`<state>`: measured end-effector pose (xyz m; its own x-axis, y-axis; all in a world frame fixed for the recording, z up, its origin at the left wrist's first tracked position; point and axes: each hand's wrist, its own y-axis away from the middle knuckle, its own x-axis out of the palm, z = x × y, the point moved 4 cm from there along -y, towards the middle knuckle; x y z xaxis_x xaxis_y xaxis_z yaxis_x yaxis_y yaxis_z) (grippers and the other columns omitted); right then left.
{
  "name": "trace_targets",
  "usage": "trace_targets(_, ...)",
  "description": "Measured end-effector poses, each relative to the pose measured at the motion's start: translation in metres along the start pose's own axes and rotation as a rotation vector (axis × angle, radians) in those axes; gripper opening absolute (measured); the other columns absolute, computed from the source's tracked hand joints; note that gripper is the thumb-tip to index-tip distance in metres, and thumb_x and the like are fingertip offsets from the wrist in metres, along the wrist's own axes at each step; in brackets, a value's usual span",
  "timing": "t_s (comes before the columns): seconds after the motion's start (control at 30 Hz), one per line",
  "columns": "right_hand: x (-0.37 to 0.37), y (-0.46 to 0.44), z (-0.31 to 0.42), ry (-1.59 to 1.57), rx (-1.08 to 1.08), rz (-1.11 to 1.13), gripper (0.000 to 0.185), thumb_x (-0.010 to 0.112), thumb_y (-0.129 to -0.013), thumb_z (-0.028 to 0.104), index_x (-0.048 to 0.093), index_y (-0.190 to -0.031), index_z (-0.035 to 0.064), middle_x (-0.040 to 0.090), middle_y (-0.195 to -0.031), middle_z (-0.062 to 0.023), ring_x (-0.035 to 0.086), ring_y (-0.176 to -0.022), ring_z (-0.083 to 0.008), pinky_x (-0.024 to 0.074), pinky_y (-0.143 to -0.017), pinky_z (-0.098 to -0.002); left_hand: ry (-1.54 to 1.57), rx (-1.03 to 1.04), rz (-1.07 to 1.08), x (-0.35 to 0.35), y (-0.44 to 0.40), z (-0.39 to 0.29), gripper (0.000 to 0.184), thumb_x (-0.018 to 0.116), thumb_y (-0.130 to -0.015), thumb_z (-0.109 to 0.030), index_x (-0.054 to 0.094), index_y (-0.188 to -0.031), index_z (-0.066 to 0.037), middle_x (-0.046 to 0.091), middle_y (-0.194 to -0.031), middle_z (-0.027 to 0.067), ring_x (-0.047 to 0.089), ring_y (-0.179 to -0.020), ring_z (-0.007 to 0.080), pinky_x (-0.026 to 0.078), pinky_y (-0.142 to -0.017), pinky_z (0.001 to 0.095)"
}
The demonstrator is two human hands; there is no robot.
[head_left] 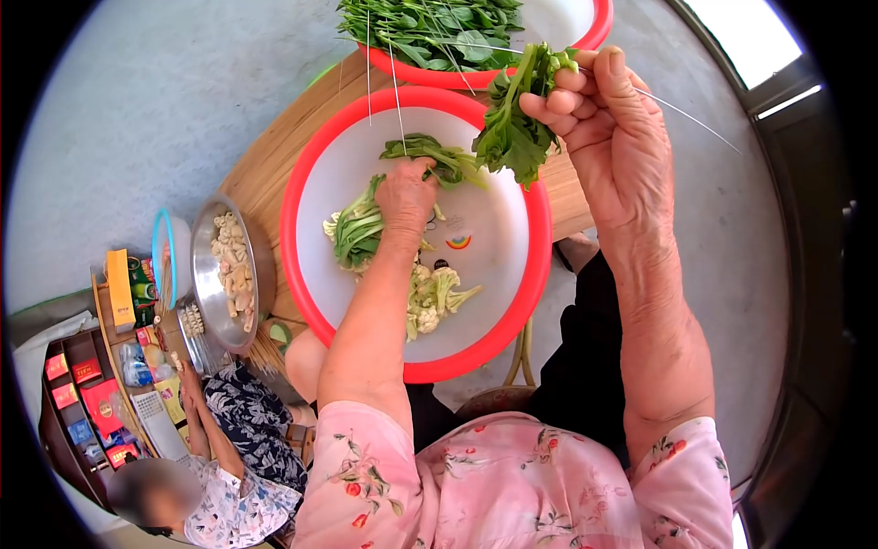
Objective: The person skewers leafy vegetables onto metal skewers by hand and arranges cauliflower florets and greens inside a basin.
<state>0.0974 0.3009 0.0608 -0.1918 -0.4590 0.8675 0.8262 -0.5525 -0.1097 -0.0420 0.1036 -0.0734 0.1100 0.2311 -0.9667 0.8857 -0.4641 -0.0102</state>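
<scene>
In the head view my left hand point(408, 197) reaches into a white basin with a red rim point(297, 265). Its fingers are closed on a bunch of leafy greens point(448, 160), partly hidden by the hand. Another green bunch point(358, 233) lies beside it, next to pale cauliflower florets point(434, 295). Raised past the basin's right side, my right hand point(615, 123) grips a thin skewer point(690, 121). Folded leafy greens point(517, 128) are threaded on this skewer and hang by the fingertips. Two more thin sticks point(398, 101) reach over the basin's far rim.
A second red-rimmed basin point(599, 26) at the top holds loose greens point(439, 32). To the left, a steel bowl point(203, 265) of skewered-looking pale pieces stands on the wooden table point(261, 169). Another person point(242, 457) sits at lower left, near boxes and a blue-rimmed container point(165, 261).
</scene>
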Motion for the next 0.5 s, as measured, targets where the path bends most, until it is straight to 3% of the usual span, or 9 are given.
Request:
trace_targets(0.13, -0.001, -0.001, -0.001, 0.011, 0.002, -0.003, 0.025, 0.052, -0.092, 0.022, 0.059, -0.09, -0.0015, 0.065, -0.077, -0.0111, 0.067, -0.068, -0.0228, 0.057, -0.071, -0.0359, -0.017, -0.002, 0.035, -0.001, 0.001, 0.001, 0.016, 0.066, -0.071, -0.022, 0.069, -0.087, -0.019, 0.063, -0.09, 0.0089, 0.061, -0.082, 0.0288, 0.048, -0.071, 0.04)
trace_targets(0.2, -0.001, -0.001, 0.0, 0.011, 0.002, 0.0, 0.025, 0.052, -0.092, 0.022, 0.059, -0.09, -0.0015, 0.065, -0.077, -0.0111, 0.067, -0.068, -0.0227, 0.057, -0.071, -0.036, -0.018, 0.168, 0.002, -0.009, 0.009, -0.002, 0.014, 0.067, -0.07, -0.02, 0.069, -0.083, -0.017, 0.063, -0.09, 0.008, 0.061, -0.082, 0.0295, 0.048, -0.07, 0.0402)
trace_targets(0.33, -0.002, -0.002, 0.005, 0.055, -0.015, 0.018, 0.025, 0.052, -0.092, 0.023, 0.059, -0.09, -0.0015, 0.065, -0.076, -0.0109, 0.067, -0.067, -0.0225, 0.057, -0.07, -0.0356, 0.093, 0.144, 0.055, -0.034, 0.033, -0.001, 0.017, 0.065, -0.069, -0.013, 0.067, -0.087, -0.012, 0.062, -0.087, 0.0109, 0.061, -0.082, 0.0286, 0.047, -0.071, 0.0391)
trace_targets(0.4, -0.001, -0.001, 0.007, 0.071, -0.019, 0.021, 0.025, 0.052, -0.092, 0.023, 0.06, -0.089, -0.0014, 0.065, -0.076, -0.0109, 0.067, -0.067, -0.0225, 0.057, -0.07, -0.0354, 0.419, 0.188, -0.06, -0.043, 0.043, 0.007, 0.032, 0.061, -0.069, -0.005, 0.06, -0.101, -0.007, 0.06, -0.089, 0.0116, 0.06, -0.079, 0.0248, 0.047, -0.071, 0.0366)
trace_targets(0.43, -0.001, 0.0, 0.008, 0.085, -0.02, 0.027, 0.025, 0.053, -0.091, 0.023, 0.06, -0.089, -0.0013, 0.065, -0.076, -0.0111, 0.066, -0.067, -0.0226, 0.057, -0.069, -0.0351, 0.425, 0.192, -0.065, -0.046, 0.049, 0.01, 0.032, 0.061, -0.069, -0.005, 0.06, -0.101, -0.007, 0.06, -0.089, 0.0116, 0.06, -0.079, 0.0248, 0.047, -0.071, 0.0366)
trace_targets(0.5, 0.0, 0.003, 0.009, 0.104, -0.021, 0.041, 0.025, 0.053, -0.091, 0.023, 0.06, -0.088, -0.0013, 0.065, -0.076, -0.0112, 0.066, -0.067, -0.0227, 0.0569, -0.069, -0.0349, 0.788, -0.074, 0.087, -0.055, 0.065, 0.017, 0.042, 0.059, -0.072, 0.001, 0.05, -0.113, -0.002, 0.056, -0.09, 0.0086, 0.056, -0.074, 0.0145, 0.046, -0.065, 0.0266)
